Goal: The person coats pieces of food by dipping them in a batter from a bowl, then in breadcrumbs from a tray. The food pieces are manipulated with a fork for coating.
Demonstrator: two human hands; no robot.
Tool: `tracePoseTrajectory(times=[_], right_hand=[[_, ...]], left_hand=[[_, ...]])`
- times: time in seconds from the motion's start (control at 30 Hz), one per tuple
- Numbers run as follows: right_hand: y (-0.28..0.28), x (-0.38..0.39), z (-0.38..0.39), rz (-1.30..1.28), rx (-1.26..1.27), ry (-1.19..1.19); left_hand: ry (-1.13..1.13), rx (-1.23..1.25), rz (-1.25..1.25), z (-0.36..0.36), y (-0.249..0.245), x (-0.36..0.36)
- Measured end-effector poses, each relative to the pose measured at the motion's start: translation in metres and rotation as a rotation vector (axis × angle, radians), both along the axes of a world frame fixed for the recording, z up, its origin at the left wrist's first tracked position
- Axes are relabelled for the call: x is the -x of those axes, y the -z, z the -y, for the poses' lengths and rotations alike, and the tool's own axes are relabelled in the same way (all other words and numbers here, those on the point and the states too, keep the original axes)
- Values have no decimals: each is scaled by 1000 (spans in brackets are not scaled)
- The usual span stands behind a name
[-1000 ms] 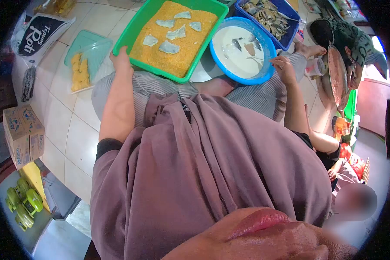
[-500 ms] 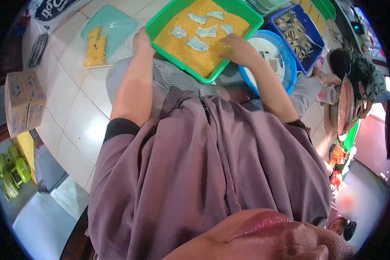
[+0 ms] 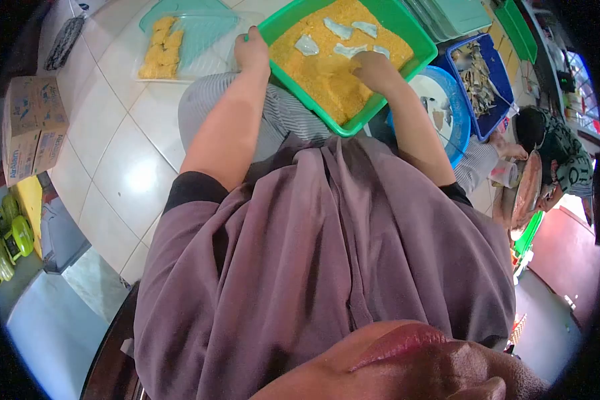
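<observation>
A green tray (image 3: 302, 100) of yellow crumbs (image 3: 393, 41) lies before me. Several wet, whitish pieces, one a flat strip (image 3: 338, 29), rest on the crumbs; their kind I cannot make out. My left hand (image 3: 252, 53) is closed at the tray's left rim. Inside the tray, near its right side, my right hand (image 3: 378, 72) has curled fingers down in the crumbs, partly hidden by them. A low heap of crumbs lies beside those fingertips. Right of the tray stands a round blue basin (image 3: 461, 137) with whitish liquid and a few pieces.
A clear container (image 3: 203, 50) holds crumb-coated yellow pieces (image 3: 161, 50) at left. Beyond the basin, a blue crate (image 3: 503, 110) holds brownish scraps. Another person (image 3: 560, 143) sits at right by a round pan (image 3: 528, 190). A cardboard box (image 3: 33, 130) stands far left.
My right hand has moved lower into the crumbs, and the nearest whitish pieces are now covered by crumbs. The whole view has shifted, with the tray appearing farther right.
</observation>
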State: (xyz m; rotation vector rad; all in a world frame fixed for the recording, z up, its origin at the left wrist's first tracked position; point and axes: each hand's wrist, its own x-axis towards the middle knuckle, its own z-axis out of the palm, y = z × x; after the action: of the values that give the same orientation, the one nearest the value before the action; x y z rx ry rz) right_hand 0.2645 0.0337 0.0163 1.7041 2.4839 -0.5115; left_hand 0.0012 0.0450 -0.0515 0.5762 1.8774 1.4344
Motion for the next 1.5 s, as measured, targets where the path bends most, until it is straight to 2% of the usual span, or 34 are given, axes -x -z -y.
tracePoseTrajectory(times=[0.07, 0.17, 0.23, 0.27, 0.37, 0.47, 0.57, 0.67, 0.77, 0.87, 0.97, 1.07, 1.17, 1.37, 1.5], right_hand=[[-4, -1, -4, 190, 216, 75], [-27, 17, 18, 289, 378, -81], [15, -5, 2, 165, 286, -92], [13, -3, 4, 102, 244, -93], [-16, -7, -7, -84, 358, -125], [-19, 14, -16, 7, 219, -55], [12, 47, -15, -29, 61, 35], [39, 68, 17, -45, -231, -93], [35, 61, 27, -162, 14, -271], [22, 48, 8, -359, 395, -124], [46, 46, -11, -124, 248, 37], [14, 81, 29, 77, 92, 49], [23, 82, 46, 113, 102, -37], [39, 62, 33, 105, 153, -202], [19, 42, 9, -138, 548, -265]], left_hand=[[-4, 4, 29, 1, -5, -2], [-27, 34, -18, 4, -11, -5], [-26, 57, -15, 7, -19, -6], [-11, 68, 20, 10, -25, -6], [11, 59, 30, 7, -23, -5], [14, 77, -18, 7, -19, -3], [20, 75, 11, 11, -32, -7], [0, 47, 28, 11, -28, -8], [-12, 47, 3, 5, -16, -4], [-21, 72, -32, 6, -10, -3], [-23, 63, -46, 4, -13, -5], [-28, 61, -77, 4, -11, -5], [-49, 82, -115, 3, -4, -4], [25, 136, -63, 10, -19, -3], [-23, 72, -88, 11, -19, -7]])
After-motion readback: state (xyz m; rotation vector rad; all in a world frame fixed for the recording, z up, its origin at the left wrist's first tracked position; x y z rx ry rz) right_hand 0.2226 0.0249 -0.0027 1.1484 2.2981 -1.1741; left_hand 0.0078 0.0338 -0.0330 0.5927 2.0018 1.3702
